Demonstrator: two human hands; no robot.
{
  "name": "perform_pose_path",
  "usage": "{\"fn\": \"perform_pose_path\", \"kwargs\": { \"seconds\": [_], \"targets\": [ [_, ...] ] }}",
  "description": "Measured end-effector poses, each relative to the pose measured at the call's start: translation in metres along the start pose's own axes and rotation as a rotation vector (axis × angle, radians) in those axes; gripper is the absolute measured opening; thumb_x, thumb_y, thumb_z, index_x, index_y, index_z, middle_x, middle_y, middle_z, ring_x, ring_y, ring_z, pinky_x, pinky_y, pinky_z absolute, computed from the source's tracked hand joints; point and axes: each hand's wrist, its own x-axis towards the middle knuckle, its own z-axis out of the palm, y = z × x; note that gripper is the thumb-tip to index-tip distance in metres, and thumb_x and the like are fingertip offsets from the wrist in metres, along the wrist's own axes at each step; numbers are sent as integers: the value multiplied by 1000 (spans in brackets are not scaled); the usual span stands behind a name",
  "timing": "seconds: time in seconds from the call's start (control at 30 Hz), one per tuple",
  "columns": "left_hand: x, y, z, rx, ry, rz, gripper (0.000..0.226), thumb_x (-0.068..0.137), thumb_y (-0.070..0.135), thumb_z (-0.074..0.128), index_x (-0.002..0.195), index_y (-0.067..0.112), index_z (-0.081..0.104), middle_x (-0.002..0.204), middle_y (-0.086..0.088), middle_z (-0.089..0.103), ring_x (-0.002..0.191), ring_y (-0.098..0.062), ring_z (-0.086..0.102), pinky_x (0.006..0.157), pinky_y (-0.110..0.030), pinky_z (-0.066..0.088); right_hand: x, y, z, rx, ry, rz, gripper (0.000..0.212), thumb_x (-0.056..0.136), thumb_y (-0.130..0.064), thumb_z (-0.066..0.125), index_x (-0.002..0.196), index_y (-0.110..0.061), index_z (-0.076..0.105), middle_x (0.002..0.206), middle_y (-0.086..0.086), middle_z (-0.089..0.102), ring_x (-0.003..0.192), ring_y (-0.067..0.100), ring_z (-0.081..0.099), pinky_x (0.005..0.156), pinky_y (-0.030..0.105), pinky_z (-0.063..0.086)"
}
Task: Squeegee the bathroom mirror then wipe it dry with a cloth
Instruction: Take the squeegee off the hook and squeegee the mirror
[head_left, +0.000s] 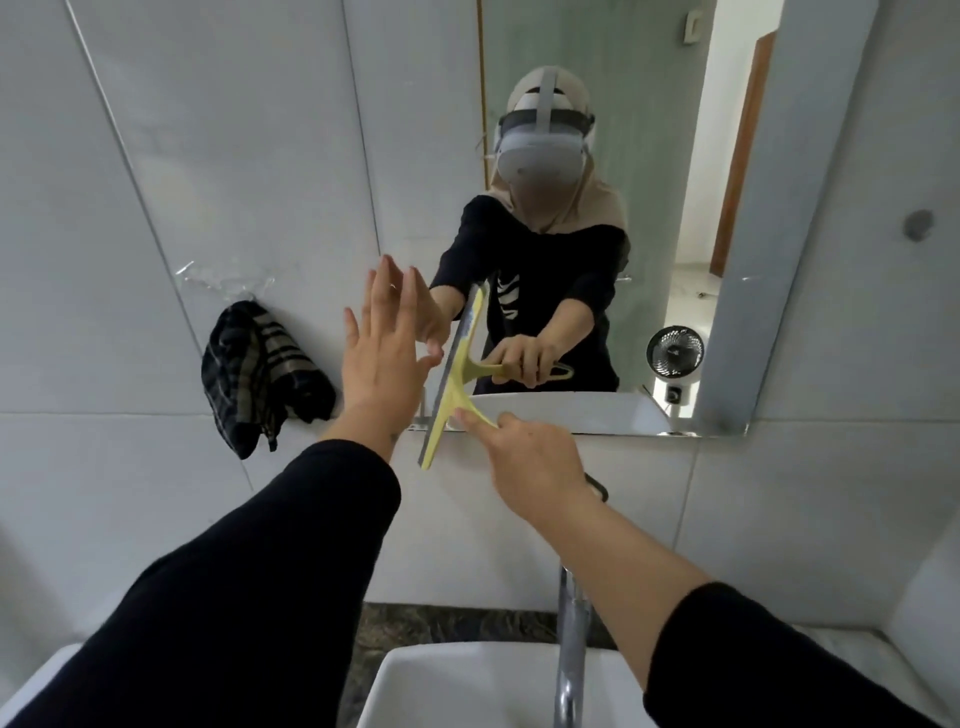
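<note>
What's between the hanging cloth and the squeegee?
In the head view, the open left hand lies between the checked cloth and the yellow squeegee.

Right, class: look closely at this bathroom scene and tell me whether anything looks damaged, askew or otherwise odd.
Two small things. A crumpled scrap of clear film clings to the wall tile just above the hanging checked cloth, like leftover adhesive. A dark round mark blemishes the tile right of the mirror. Nothing is spilled.
</note>
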Motion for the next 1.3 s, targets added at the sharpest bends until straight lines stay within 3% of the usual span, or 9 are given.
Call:
{"fn": "perform_pose_path", "kwargs": {
  "seconds": [0.1, 0.2, 0.27, 0.43, 0.53, 0.7, 0.87, 1.07, 1.3],
  "targets": [
    [-1, 5, 5, -15, 12, -4, 101, 86, 30, 66, 151, 14, -10, 157, -12, -20, 148, -27, 2, 119, -45, 11, 1, 8, 0, -69, -5, 31, 67, 77, -3, 64, 135, -34, 49, 69, 4, 56, 46, 25, 38, 42, 21, 7],
    [-2, 8, 8, 11, 16, -16, 102, 86, 31, 65, 150, 13, -12, 157, -14, -21, 147, -27, 8, 119, -44, 10, 1, 17, 5, -77, 6, -22, 64, 90, -6, 47, 144, -36, 32, 86, 6, 59, 57, 24, 38, 44, 26, 19],
    [-2, 7, 7, 17, 10, -15, 102, 86, 31, 65, 150, 13, -12, 157, -14, -21, 146, -29, 13, 119, -44, 10, -1, 22, 1, -86, 26, -29, 63, 91, -6, 43, 145, -36, 30, 88, 6, 59, 59, 24, 39, 43, 27, 16],
    [-3, 11, 7, 52, 18, -32, 102, 87, 30, 64, 148, 14, -16, 156, -14, -23, 148, -26, 0, 119, -46, 9, -13, 38, -4, -157, -30, 35, 67, 75, -3, 64, 133, -35, 52, 60, 1, 40, 41, 21, 27, 42, 19, 5],
    [-4, 15, 7, 70, 11, -73, 103, 87, 29, 63, 147, 15, -19, 156, -13, -23, 147, -26, -7, 118, -49, 6, -19, 54, -9, -161, 11, 74, 70, 62, 0, 74, 123, -33, 62, 56, -2, 29, 36, 18, 21, 44, 15, 2],
    [-14, 35, 8, -21, 23, -9, 99, 87, 28, 63, 150, 22, -14, 158, -11, -21, 146, -28, -15, 116, -58, 5, -32, 65, -24, -182, -64, 138, 67, 90, -7, 47, 144, -43, 30, 74, -1, 41, 54, 21, 39, 41, 25, 12],
    [-16, 64, 17, -31, 14, 110, 100, 84, 32, 67, 151, 25, -7, 159, -10, -16, 145, -33, -14, 114, -59, 6, -45, 83, -30, -200, -85, 213, 68, 92, -7, 40, 145, -46, 22, 79, -3, 41, 56, 20, 40, 41, 25, 17],
    [-14, 81, 30, -98, -11, 75, 99, 85, 25, 68, 151, 27, -4, 158, -11, -18, 143, -39, -17, 114, -60, 15, -67, 109, -31, -173, -97, 293, 64, 93, -12, 39, 144, -48, 23, 75, -4, 44, 57, 21, 43, 41, 25, 17],
    [-12, 78, 38, -130, 8, 84, 98, 86, 23, 67, 151, 29, -6, 158, -10, -20, 143, -39, -20, 113, -60, 9, -78, 115, -16, -23, -52, 372, 58, 98, -18, 35, 144, -51, 21, 81, -3, 54, 70, 22, 47, 53, 30, 36]
  ]
}}
